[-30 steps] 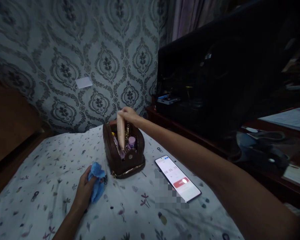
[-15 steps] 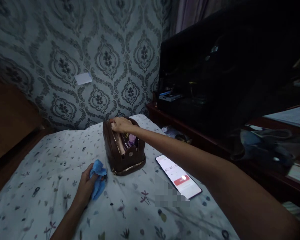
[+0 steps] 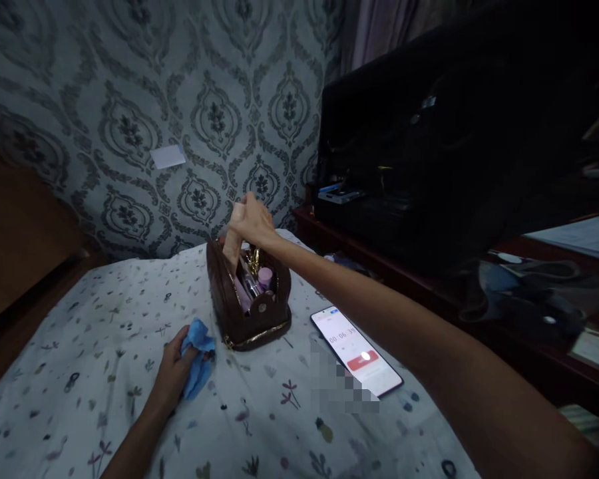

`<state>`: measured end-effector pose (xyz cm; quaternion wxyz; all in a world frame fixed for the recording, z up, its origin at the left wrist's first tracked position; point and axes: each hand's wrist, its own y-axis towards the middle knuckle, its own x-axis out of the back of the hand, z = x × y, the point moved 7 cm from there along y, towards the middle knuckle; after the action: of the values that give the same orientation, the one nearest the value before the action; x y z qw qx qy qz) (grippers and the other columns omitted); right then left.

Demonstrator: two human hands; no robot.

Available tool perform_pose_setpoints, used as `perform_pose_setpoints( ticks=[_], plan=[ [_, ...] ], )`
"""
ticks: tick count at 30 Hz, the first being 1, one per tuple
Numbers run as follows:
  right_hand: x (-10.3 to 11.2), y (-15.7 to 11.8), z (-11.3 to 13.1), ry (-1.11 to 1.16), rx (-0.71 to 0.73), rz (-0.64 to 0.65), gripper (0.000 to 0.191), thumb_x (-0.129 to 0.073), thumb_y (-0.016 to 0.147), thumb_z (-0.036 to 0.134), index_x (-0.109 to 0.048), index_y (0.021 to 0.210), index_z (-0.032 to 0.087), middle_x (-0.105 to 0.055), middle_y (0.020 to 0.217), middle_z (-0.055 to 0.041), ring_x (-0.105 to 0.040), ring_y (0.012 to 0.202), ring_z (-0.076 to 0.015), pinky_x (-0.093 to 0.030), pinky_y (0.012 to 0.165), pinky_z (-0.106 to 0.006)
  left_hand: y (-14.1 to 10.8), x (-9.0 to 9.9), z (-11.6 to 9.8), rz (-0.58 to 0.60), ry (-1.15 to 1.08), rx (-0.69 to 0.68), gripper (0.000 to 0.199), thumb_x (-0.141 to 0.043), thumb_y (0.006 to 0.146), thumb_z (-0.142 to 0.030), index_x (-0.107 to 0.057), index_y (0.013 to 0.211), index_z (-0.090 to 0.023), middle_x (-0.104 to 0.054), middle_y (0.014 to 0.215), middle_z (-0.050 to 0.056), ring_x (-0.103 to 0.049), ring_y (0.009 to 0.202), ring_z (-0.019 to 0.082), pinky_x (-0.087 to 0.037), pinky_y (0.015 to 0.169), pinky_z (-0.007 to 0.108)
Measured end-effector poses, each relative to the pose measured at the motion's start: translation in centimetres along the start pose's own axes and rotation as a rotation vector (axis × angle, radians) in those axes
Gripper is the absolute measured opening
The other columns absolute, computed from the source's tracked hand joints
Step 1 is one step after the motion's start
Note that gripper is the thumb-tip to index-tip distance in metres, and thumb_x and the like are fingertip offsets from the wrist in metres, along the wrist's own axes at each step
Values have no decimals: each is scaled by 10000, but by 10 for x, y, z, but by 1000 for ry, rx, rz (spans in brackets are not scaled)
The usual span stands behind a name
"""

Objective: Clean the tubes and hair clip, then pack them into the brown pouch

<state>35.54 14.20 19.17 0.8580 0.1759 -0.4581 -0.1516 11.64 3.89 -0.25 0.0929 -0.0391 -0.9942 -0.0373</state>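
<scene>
My left hand [image 3: 172,364] is closed on a crumpled blue cloth [image 3: 198,349] just above the bed, left of a brown bag [image 3: 239,326]. The bag stands unzipped on the sheet, with small items showing inside, among them a purple-capped container [image 3: 265,277] and something gold-coloured [image 3: 254,258]. Above its far end, my right hand [image 3: 253,219] grips the top of a beige cosmetic tube [image 3: 232,247]. The tube is upright, its lower end still within the bag's opening.
A phone [image 3: 357,352] with a running timer lies on the patterned bed sheet [image 3: 259,412], right of the bag. Beyond the bed's right side stands a dark red shelf [image 3: 304,216] under a large black television [image 3: 429,133]. A patterned wall [image 3: 214,120] closes off the back.
My right hand has risen out of the bag, drawing the beige tube partly up. More of the bag's contents now show. My left hand with the blue cloth has barely moved.
</scene>
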Motion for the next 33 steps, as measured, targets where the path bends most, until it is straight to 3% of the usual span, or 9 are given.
perform_pose_setpoints(
  ticks=[2, 4, 9, 12, 16, 23, 25, 29, 33],
  plan=[
    [18, -12, 0, 62, 62, -170, 468, -565, 862, 245, -397, 1287, 143, -571, 1233, -142, -582, 1087, -261, -477, 917, -375, 0, 0, -2, -19, -1, 3, 361, -745, 663, -504, -661, 806, -183, -648, 642, 11, -590, 628, 186, -454, 634, 268],
    [22, -31, -3, 106, 137, -230, 437, -564, 848, 208, -416, 1257, 165, -545, 1207, -122, -578, 1046, -244, -481, 895, -361, 0, 0, -2, -28, -10, 5, 348, -748, 643, -493, -656, 782, -187, -645, 639, 8, -588, 618, 187, -458, 634, 275],
    [-3, -81, -20, 3, 252, -6, 228, -554, 894, 260, -517, 1109, 195, -542, 1065, -73, -584, 952, -228, -484, 819, -335, 0, -2, -3, -16, -6, 4, 337, -721, 633, -484, -636, 782, -194, -646, 645, 8, -588, 621, 199, -462, 629, 291],
    [-8, -100, -18, -149, 335, 39, 190, -588, 911, 302, -522, 1057, 200, -576, 1054, -82, -580, 957, -242, -463, 762, -324, 0, -4, -5, 12, 27, -17, 329, -690, 667, -490, -628, 782, -188, -638, 640, 9, -589, 631, 204, -468, 646, 302],
    [-7, -107, -6, -323, 368, 23, 131, -530, 963, 267, -529, 1072, 194, -608, 1070, -92, -591, 939, -240, -424, 692, -311, 0, -3, -4, 5, 27, -25, 334, -685, 669, -487, -628, 803, -186, -639, 644, 3, -598, 631, 198, -471, 650, 296],
    [-5, -95, -5, -324, 187, -121, 171, -440, 1028, 269, -577, 1077, 179, -586, 1120, -111, -607, 934, -218, -417, 692, -308, 0, -7, -6, 34, 10, -39, 283, -670, 660, -465, -598, 732, -201, -634, 633, -13, -589, 603, 182, -488, 629, 291],
    [-8, -95, -4, -296, 204, -75, 167, -466, 1024, 289, -586, 1066, 181, -594, 1114, -109, -607, 957, -221, -427, 719, -306, -1, -8, -8, 31, 9, -57, 271, -665, 662, -454, -595, 726, -200, -629, 629, -11, -590, 601, 182, -492, 623, 291],
    [-15, -100, -3, -221, 271, 192, 192, -625, 943, 318, -581, 1081, 192, -632, 1096, -91, -621, 934, -227, -431, 734, -302, -1, -8, -8, 32, 36, -59, 258, -652, 662, -436, -599, 746, -198, -622, 635, -12, -591, 598, 179, -500, 614, 289],
    [-10, -100, -1, -187, 314, 324, 193, -509, 1000, 313, -590, 1125, 189, -689, 1028, -91, -641, 954, -239, -420, 774, -303, -2, -6, -8, 28, 63, -64, 240, -637, 641, -423, -599, 735, -206, -631, 634, -9, -598, 605, 181, -502, 604, 282]
  ],
)
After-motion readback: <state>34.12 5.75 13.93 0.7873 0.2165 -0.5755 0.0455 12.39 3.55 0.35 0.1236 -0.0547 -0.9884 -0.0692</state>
